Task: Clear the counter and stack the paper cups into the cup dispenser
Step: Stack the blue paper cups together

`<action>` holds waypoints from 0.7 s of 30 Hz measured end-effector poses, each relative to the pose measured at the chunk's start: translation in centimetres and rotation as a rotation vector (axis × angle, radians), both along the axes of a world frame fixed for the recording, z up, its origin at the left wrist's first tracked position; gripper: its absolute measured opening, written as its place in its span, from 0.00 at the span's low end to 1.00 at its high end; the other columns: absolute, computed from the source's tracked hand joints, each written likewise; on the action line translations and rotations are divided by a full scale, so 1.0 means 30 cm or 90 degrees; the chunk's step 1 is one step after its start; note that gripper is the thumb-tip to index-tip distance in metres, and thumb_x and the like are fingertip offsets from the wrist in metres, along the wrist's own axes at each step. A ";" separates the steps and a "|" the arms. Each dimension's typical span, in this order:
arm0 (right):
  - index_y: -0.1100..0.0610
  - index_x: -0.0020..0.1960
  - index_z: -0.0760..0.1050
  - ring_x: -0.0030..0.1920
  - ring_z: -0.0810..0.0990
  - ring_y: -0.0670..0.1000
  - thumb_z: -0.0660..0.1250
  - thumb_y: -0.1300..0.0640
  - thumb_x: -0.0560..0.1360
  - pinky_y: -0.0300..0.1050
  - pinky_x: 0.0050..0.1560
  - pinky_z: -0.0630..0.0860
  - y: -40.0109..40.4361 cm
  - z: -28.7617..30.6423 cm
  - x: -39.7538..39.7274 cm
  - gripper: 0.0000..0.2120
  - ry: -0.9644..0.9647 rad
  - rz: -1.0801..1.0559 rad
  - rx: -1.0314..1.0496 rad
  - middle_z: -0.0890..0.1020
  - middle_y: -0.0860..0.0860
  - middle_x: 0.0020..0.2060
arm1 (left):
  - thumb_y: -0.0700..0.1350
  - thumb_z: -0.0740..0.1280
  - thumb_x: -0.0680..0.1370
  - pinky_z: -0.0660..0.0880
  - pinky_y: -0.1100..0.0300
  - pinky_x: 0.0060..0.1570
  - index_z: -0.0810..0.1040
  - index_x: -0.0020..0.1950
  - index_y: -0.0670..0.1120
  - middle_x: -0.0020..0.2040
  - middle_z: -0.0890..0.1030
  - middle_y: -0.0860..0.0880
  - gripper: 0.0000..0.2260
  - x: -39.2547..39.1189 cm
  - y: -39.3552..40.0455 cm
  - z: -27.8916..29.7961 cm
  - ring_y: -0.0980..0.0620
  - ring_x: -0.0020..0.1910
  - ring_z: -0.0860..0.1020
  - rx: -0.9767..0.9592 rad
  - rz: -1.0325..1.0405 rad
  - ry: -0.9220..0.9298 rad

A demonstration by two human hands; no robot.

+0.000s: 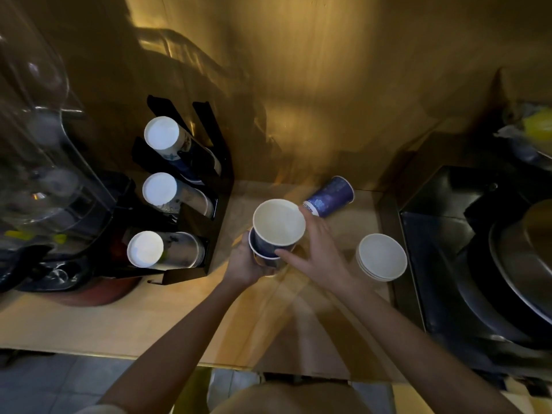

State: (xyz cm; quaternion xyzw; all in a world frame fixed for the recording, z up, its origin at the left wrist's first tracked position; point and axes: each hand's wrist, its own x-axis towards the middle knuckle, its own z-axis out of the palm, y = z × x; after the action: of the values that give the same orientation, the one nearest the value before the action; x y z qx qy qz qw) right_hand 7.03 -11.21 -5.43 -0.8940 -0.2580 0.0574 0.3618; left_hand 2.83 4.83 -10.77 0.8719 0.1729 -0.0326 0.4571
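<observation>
My left hand (pixel 249 262) grips a short stack of blue paper cups (pixel 264 249) from below, above the wooden counter (pixel 149 318). My right hand (pixel 313 249) holds the top cup (pixel 278 222), white inside, which sits partly nested in that stack. A blue cup (pixel 330 197) lies on its side just behind my right hand. A small nested stack of white cups (pixel 382 256) stands upright to the right. The black cup dispenser (pixel 194 222) at the left holds three horizontal rows of cups, their white bottoms facing me.
A clear-domed drink machine (pixel 38 162) fills the far left. A black sink unit with metal bowls (pixel 490 264) stands at the right edge of the counter. A golden wall rises behind. Tiled floor shows below the counter's front edge.
</observation>
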 end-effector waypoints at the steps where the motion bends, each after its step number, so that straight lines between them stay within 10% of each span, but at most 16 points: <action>1: 0.57 0.73 0.56 0.71 0.63 0.54 0.67 0.39 0.68 0.52 0.71 0.63 -0.001 -0.011 0.002 0.41 -0.030 0.018 -0.050 0.66 0.56 0.71 | 0.42 0.80 0.60 0.67 0.64 0.53 0.61 0.69 0.42 0.65 0.74 0.44 0.43 0.001 -0.001 0.002 0.45 0.64 0.73 0.003 0.006 0.003; 12: 0.58 0.66 0.68 0.63 0.70 0.53 0.56 0.45 0.78 0.48 0.65 0.67 0.002 -0.001 0.046 0.22 -0.059 0.036 -0.135 0.75 0.55 0.62 | 0.42 0.80 0.58 0.72 0.56 0.55 0.62 0.69 0.42 0.63 0.76 0.42 0.44 0.033 0.003 0.024 0.43 0.61 0.74 0.044 0.009 0.046; 16: 0.59 0.42 0.78 0.45 0.80 0.56 0.59 0.50 0.78 0.50 0.48 0.75 -0.002 0.063 0.173 0.15 0.141 -0.047 0.007 0.82 0.56 0.40 | 0.43 0.81 0.57 0.72 0.57 0.54 0.63 0.68 0.44 0.62 0.76 0.43 0.44 0.079 0.011 0.035 0.43 0.59 0.75 0.051 -0.010 0.059; 21: 0.60 0.37 0.75 0.31 0.75 0.51 0.61 0.55 0.77 0.40 0.31 0.73 -0.036 0.019 0.374 0.13 0.451 -0.309 0.194 0.77 0.55 0.31 | 0.45 0.81 0.57 0.67 0.63 0.53 0.66 0.68 0.44 0.62 0.77 0.45 0.43 0.134 -0.013 0.023 0.47 0.61 0.74 0.026 -0.017 0.057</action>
State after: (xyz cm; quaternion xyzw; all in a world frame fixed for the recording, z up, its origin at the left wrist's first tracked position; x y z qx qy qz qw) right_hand 18.26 -12.29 -4.87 -0.7904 0.0931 0.2345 0.5582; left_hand 6.86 4.43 -10.08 0.8810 0.1822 -0.0736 0.4303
